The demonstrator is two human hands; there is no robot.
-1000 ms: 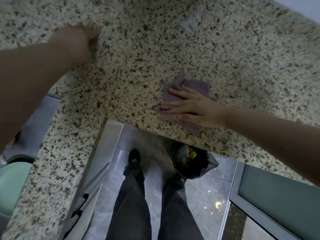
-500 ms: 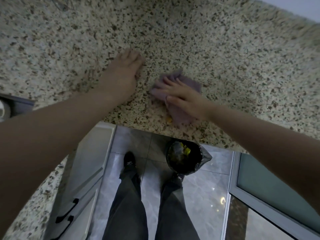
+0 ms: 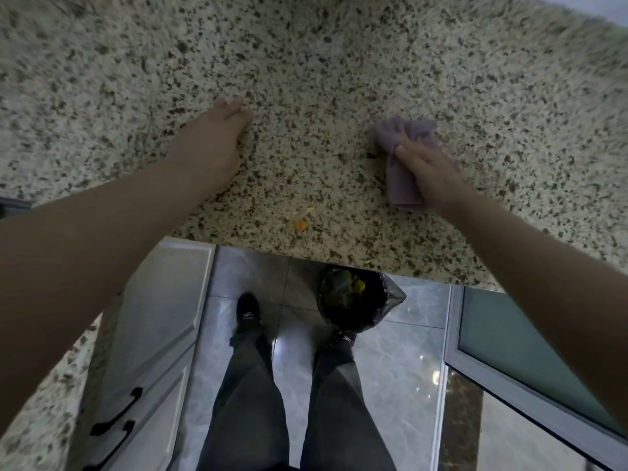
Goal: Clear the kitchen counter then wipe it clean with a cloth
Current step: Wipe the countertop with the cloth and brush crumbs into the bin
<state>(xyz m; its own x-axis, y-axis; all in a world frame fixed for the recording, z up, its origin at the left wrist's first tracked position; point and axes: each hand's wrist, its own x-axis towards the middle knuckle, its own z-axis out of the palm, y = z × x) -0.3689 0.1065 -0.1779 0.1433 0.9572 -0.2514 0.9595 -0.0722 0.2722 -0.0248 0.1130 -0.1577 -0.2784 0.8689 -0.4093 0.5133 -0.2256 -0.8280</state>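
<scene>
A speckled granite counter (image 3: 323,62) fills the upper half of the view. My right hand (image 3: 426,168) presses flat on a purple cloth (image 3: 399,185), which is bunched under the fingers to the right of centre. My left hand (image 3: 217,134) rests palm down on the bare counter to the left, fingers together, holding nothing. A small orange crumb (image 3: 300,225) and a pale scrap (image 3: 308,209) lie near the counter's front edge between my hands.
Below the counter edge stands a black-lined trash bin (image 3: 356,300) with scraps in it, beside my feet on the grey tiled floor. White drawers with black handles (image 3: 115,419) are at the lower left. A glass-panelled door (image 3: 509,341) is at the lower right.
My right hand has slid the cloth to the right, away from my left hand, uncovering the orange crumb near the edge. My left hand has stayed about where it was half a second ago.
</scene>
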